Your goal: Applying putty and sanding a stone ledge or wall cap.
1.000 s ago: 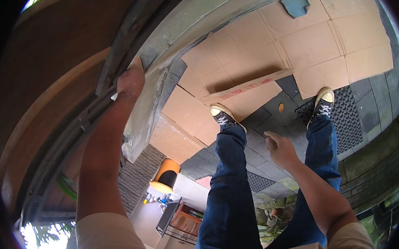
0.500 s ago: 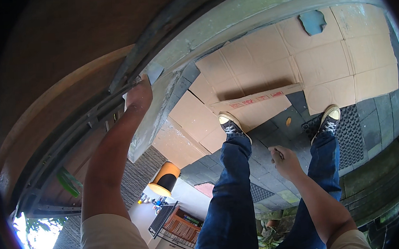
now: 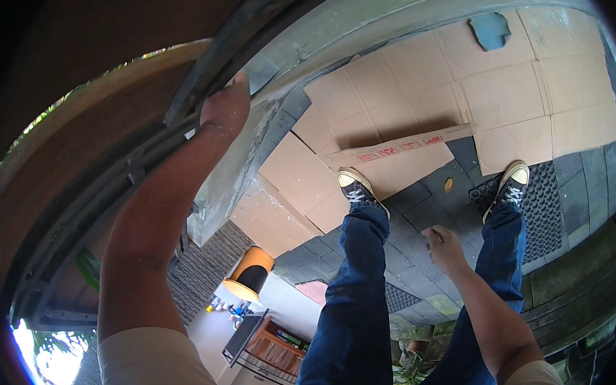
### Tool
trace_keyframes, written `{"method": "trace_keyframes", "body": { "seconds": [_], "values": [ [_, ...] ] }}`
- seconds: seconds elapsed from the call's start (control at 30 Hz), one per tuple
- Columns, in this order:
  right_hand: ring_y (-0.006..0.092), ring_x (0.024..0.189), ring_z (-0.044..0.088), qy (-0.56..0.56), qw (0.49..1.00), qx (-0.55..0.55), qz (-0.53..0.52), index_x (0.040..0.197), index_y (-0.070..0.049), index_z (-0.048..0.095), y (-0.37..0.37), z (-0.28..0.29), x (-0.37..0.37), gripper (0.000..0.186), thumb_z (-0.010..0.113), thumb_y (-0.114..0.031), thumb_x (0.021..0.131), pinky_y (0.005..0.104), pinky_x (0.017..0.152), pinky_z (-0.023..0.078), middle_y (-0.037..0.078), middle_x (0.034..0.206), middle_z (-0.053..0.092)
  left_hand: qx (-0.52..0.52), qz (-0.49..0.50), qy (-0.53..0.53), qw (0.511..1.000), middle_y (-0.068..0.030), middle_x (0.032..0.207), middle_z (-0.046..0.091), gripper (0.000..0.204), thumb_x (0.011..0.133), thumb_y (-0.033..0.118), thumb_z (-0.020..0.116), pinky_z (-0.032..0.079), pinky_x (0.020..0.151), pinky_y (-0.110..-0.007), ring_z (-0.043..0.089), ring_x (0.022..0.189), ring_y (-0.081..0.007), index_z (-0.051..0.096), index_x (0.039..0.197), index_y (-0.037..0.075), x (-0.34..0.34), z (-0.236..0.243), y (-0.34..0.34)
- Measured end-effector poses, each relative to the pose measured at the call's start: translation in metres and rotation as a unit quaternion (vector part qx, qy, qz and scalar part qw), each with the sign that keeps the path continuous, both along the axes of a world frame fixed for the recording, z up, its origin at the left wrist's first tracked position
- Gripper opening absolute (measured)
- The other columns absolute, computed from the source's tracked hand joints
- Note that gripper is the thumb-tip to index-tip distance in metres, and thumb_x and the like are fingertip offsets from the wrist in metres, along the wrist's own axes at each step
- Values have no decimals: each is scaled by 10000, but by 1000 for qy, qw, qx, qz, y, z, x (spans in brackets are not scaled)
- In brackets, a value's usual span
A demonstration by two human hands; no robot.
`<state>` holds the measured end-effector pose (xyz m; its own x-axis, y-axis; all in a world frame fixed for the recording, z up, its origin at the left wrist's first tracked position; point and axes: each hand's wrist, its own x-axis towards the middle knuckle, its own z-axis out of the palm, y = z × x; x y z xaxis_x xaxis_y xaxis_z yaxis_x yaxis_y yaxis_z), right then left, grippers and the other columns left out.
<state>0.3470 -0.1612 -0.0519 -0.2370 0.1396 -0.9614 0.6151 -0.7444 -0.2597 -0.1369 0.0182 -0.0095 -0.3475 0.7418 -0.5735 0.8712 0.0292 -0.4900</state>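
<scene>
My left hand (image 3: 225, 102) is raised against the dark metal frame (image 3: 198, 72) beside a pale, weathered ledge (image 3: 242, 161), closed on a flat grey piece (image 3: 262, 74) that sticks out past the fingers; its exact kind is unclear. Lower right, over the grey pavers (image 3: 418, 207) and between my jeans-clad legs, my right hand (image 3: 444, 248) is curled closed; whatever is in it is too small to make out. Brown panels (image 3: 72, 136) curve along the upper left, above my left arm.
Flattened cardboard (image 3: 499, 89) covers the ground, with a bluish scrap (image 3: 488, 32) and a raised flap (image 3: 404, 143). My sneakers (image 3: 355, 186) stand near it, one on a black rubber mat (image 3: 539, 217). An orange-and-black container (image 3: 248, 274) and a rack (image 3: 264, 347) appear lower down.
My left hand moved down and back half a second ago, then up and right along the frame with the grey piece. The view shifted slightly; my right hand stays curled.
</scene>
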Motion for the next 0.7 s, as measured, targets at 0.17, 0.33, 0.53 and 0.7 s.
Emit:
{"method": "trace_keyframes", "body": {
  "seconds": [0.17,0.33,0.53,0.7],
  "values": [
    [246,665,661,50,998,38,10,952,19,634,-5,13,-12,212,495,-140,943,347,619,472,158,731,634,-51,81,-14,995,-273,1058,645,329,992,218,310,517,883,-483,651,985,-405,505,1160,15,33,22,18],
    [284,674,652,84,990,103,43,923,13,629,-13,14,-13,195,496,-128,934,370,633,472,180,763,641,-42,69,-16,997,-278,1059,641,319,986,205,299,519,866,-487,650,997,-398,496,1179,44,38,22,17],
    [344,696,629,56,993,77,68,907,-9,633,-14,15,-4,182,512,-145,924,409,651,464,180,796,646,-69,53,-30,996,-284,1052,638,434,987,336,343,484,900,-492,640,1018,-387,441,1239,-3,32,17,11],
    [265,657,631,44,993,93,57,899,-7,634,-20,3,1,201,514,-166,923,368,616,456,143,720,616,47,35,-38,998,-300,1081,618,605,936,539,370,458,911,-496,618,1025,-411,403,1241,18,24,23,-5]
  ]
}}
